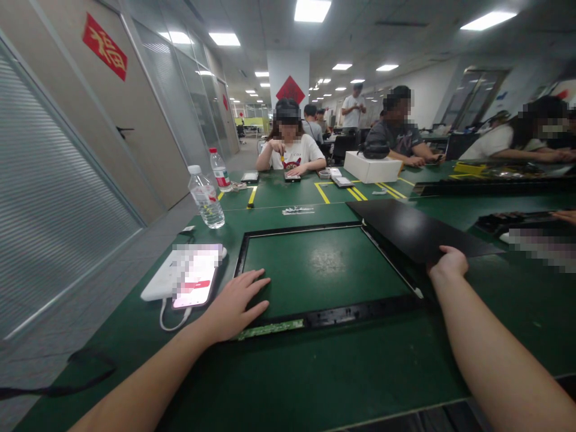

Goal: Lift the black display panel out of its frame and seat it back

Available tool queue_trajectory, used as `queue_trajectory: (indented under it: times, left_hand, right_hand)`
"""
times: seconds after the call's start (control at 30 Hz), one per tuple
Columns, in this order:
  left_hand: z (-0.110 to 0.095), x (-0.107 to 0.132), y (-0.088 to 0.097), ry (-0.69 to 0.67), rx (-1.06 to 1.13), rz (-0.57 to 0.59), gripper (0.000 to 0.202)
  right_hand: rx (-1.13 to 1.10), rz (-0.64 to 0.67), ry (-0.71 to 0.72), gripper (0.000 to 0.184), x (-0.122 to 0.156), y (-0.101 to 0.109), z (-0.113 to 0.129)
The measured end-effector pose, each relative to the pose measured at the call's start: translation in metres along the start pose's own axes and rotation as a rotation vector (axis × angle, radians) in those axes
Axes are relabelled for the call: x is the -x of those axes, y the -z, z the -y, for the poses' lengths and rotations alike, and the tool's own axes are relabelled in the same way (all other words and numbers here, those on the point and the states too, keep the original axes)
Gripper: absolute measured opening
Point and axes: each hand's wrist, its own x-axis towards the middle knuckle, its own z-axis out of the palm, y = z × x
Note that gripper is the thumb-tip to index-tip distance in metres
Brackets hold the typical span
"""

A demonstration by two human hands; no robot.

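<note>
- Black rectangular frame (pixel 360 313) lying flat on the green table (pixel 315 372), a green circuit-board strip (pixel 270 328) along its near side.
- Left hand (pixel 238 303) over the frame's near left corner — fingers spread apart.
- Right hand (pixel 450 263) clamped on a black panel's (pixel 409 228) near edge — at the frame's right side.

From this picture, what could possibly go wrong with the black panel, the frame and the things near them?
The right hand holds the black panel at its near edge, so the panel might slip and knock the frame.

The left hand lies close to the green strip on the frame's near side; pressing there might damage it.

The white cable loops near the left arm, which might snag it and drag the phone.
</note>
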Motion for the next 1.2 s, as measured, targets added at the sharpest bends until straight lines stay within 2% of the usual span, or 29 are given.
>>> queue_trajectory:
  times: [0.1, 0.67, 0.87, 1.1, 1.2]
  left_hand:
    - [0.0, 0.0, 0.0, 0.002, 0.0, -0.002, 0.054]
    - [0.0, 0.0, 0.0, 0.0, 0.018, -0.003, 0.054]
    - [-0.004, -0.001, 0.003, 0.014, -0.008, 0.029, 0.055]
    - [-0.003, 0.0, 0.002, 0.011, 0.023, 0.015, 0.054]
    - [-0.002, 0.0, 0.001, 0.008, 0.024, 0.019, 0.056]
  right_hand:
    - [0.012, -0.052, 0.016, 0.023, 0.002, 0.0, 0.0]
    - [0.072, -0.039, -0.015, 0.021, 0.007, 0.0, 0.003]
    - [0.072, -0.051, -0.006, 0.022, 0.008, -0.002, 0.004]
    - [0.067, -0.023, -0.007, 0.021, 0.019, -0.006, 0.003]
    - [0.052, 0.054, 0.002, 0.024, 0.021, -0.007, 0.003]
